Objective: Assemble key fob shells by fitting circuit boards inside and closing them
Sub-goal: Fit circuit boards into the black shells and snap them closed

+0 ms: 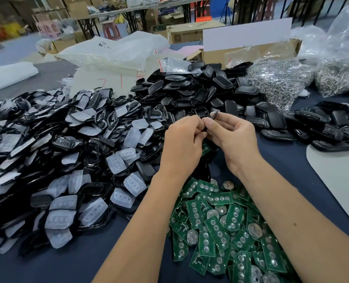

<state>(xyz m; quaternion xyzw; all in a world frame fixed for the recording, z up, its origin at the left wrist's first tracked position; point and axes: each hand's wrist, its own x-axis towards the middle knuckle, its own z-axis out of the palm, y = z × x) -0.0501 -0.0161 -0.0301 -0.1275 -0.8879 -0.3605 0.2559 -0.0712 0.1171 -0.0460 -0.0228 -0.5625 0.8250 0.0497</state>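
While raised | both hands (205, 131) pinch key fob shell (212, 117) between them

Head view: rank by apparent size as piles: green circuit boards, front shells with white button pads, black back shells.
1. Front shells with white button pads, the widest spread, across the whole left.
2-3. Black back shells and green circuit boards look alike; the boards lie nearer the camera, so unranked.
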